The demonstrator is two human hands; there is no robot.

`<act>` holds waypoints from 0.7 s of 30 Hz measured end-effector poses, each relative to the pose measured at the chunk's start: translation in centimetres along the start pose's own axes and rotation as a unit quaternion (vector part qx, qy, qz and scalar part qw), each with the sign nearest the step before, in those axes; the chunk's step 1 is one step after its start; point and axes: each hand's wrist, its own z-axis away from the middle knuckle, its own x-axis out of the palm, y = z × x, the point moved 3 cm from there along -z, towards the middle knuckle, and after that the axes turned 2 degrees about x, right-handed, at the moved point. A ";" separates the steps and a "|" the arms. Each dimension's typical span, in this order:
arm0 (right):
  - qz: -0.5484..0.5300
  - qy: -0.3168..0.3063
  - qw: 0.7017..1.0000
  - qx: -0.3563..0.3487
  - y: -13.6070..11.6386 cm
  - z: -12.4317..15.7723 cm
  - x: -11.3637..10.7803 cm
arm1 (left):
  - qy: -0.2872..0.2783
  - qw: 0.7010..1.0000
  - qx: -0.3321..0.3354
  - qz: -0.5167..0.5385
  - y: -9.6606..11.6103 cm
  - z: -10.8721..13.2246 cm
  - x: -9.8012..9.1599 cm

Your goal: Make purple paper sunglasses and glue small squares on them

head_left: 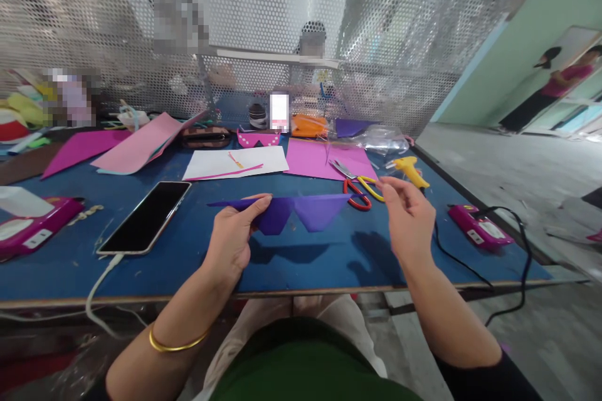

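Note:
My left hand (232,238) pinches the left part of a purple paper cutout (315,210) shaped like a pair of glasses and holds it just above the blue table (301,263). My right hand (409,219) hovers a short way off the cutout's right tip without touching it. Its thumb and fingers are drawn together, and I cannot see whether anything is between them. Red and yellow handled scissors (360,191) lie just beyond the right hand, and a yellow glue gun (409,170) lies behind them.
A phone (147,216) on a white cable lies at the left. Farther back are a white sheet (235,163), a pink sheet (315,160) and a pink glasses cutout (258,138). Pink devices (480,225) (32,229) sit at both table ends. A perforated metal screen (282,25) closes the back. People (559,84) stand far right.

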 end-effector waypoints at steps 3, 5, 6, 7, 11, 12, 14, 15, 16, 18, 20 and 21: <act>-0.084 0.010 0.993 0.082 1.3 2.0 0.9 | 0.005 1.000 0.008 0.012 -0.2 0.1 0.2; -0.130 -0.043 0.980 0.141 1.4 3.1 2.1 | -0.001 1.000 0.014 0.014 -0.5 0.3 0.4; -0.153 -0.071 0.971 0.170 1.3 3.5 2.7 | -0.007 1.000 0.017 0.012 -0.6 0.4 0.6; -0.174 -0.095 0.960 0.196 1.0 3.8 3.3 | -0.014 1.000 0.020 0.010 -0.8 0.5 0.7; -0.236 -0.121 0.927 0.266 0.1 4.1 4.9 | -0.041 0.999 0.030 0.004 -1.4 1.1 1.5; -0.247 -0.113 0.922 0.276 0.0 4.1 5.2 | -0.044 0.998 0.033 0.003 -1.5 1.2 1.6; -0.264 -0.086 0.917 0.285 0.3 4.1 5.7 | -0.047 0.998 0.039 0.002 -1.7 1.5 1.9; -0.271 -0.071 0.916 0.286 0.4 4.1 5.8 | -0.048 0.998 0.042 0.002 -1.8 1.6 2.0; -0.276 -0.056 0.917 0.284 0.6 4.1 6.0 | -0.047 0.998 0.045 0.001 -1.8 1.7 2.1; -0.282 -0.035 0.918 0.279 0.8 4.2 6.0 | -0.043 0.998 0.050 -0.001 -1.9 1.8 2.2; -0.283 -0.033 0.919 0.273 0.8 4.1 6.0 | -0.041 0.998 0.049 0.000 -1.8 1.8 2.2; -0.284 -0.036 0.919 0.270 0.8 4.0 5.9 | -0.040 0.998 0.048 0.001 -1.8 1.8 2.2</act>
